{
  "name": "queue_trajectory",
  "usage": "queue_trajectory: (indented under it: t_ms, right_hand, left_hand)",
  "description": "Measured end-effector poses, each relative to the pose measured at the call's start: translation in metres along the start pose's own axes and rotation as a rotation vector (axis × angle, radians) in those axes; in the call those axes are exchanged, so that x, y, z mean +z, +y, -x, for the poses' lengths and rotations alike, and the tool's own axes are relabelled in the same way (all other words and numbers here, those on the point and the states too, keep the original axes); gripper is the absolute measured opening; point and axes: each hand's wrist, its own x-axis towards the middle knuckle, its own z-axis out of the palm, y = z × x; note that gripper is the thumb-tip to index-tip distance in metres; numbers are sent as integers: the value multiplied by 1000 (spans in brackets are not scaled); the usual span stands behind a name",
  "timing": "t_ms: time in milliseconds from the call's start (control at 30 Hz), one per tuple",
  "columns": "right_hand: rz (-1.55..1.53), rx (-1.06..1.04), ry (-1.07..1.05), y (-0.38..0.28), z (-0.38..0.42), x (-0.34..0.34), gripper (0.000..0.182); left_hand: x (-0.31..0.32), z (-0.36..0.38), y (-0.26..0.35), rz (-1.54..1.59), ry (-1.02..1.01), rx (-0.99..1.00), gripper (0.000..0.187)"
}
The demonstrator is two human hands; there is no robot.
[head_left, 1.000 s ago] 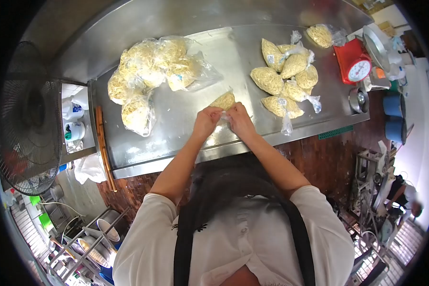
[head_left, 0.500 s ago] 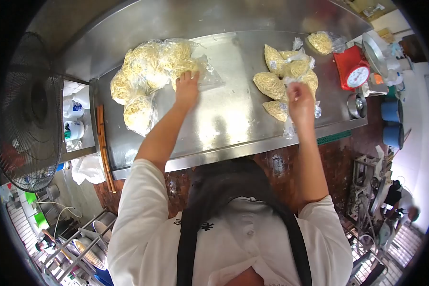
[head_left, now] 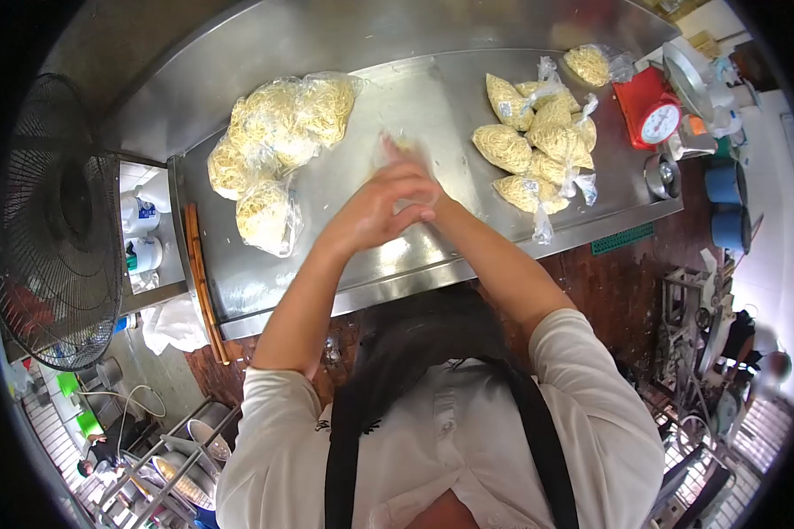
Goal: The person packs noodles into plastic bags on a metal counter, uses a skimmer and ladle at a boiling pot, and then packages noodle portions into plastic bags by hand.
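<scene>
My left hand (head_left: 384, 210) is over the middle of the steel table, fingers stretched to the right and thumb apart from them. Right behind it is my right hand (head_left: 419, 169), smeared by motion and partly covered by the left, so its grip does not show. A blurred pale shape, apparently a clear bag of noodles (head_left: 403, 144), is at the right hand. To the left lie several larger bags of yellow noodles (head_left: 278, 119). Several small tied noodle bags (head_left: 501, 147) are piled on the right.
A red dial scale (head_left: 648, 110) stands at the table's right end, with a round metal bowl (head_left: 662, 176) near it. One more noodle bag (head_left: 588, 65) lies at the back right. Wooden sticks (head_left: 201, 282) lean along the left edge beside a large fan (head_left: 57, 220).
My left hand has left the large noodle bags and moved right. My right hand has moved left from the small bags to the middle. The bag formerly under my left hand has left that spot.
</scene>
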Motion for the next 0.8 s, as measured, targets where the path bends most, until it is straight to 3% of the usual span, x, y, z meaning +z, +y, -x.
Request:
queue_trajectory:
  t_ms: [33,67,167,200,233,267,300,333,367,433,467,567,600,700,800]
  right_hand:
    - [-356,340,-96,14,0,3,47]
    - [-708,679,-192,27,1,7,35]
    - [-31,-285,-32,65,26,20,21]
    - [132,-231,-233,-19,39,-8,25]
    - [174,-282,-302,-65,50,-22,27]
    - [220,-333,-369,-99,59,-34,28]
    - [267,-376,-439,-110,66,-43,30]
    - [360,-592,-344,-105,69,-53,34]
    - [407,-622,-304,-101,68,-68,34]
    - [485,-668,-238,-97,74,-90,33]
    - [179,-363,-158,-102,77,-92,27]
    - [370,-198,14,-102,61,-110,21]
    - [332,-198,-46,-109,64,-119,25]
    - [222,-369,-34,-96,80,-136,52]
    - [428,-289,92,-50,91,-126,79]
  left_hand:
    - [2,9,3,-39,136,107,43]
    - [8,29,-24,-44,262,-83,57]
    - [67,100,-102,-167,296,-409,72]
    - [78,98,-95,-35,210,-440,89]
    - [87,97,-107,-75,197,-348,87]
    - [101,92,-131,-112,186,-251,85]
    - [98,73,-119,79,223,-267,77]
    - [94,53,-106,277,267,-277,69]
    - [90,33,-93,468,315,-283,62]
    - [73,3,-66,300,190,-183,56]
    - [79,-7,-72,219,70,41,54]
    - [120,-5,-60,118,93,-52,49]
    - [136,-9,-73,105,209,-74,40]
    - [137,-26,-58,275,234,-199,28]
    - [155,-47,-51,989,377,-590,13]
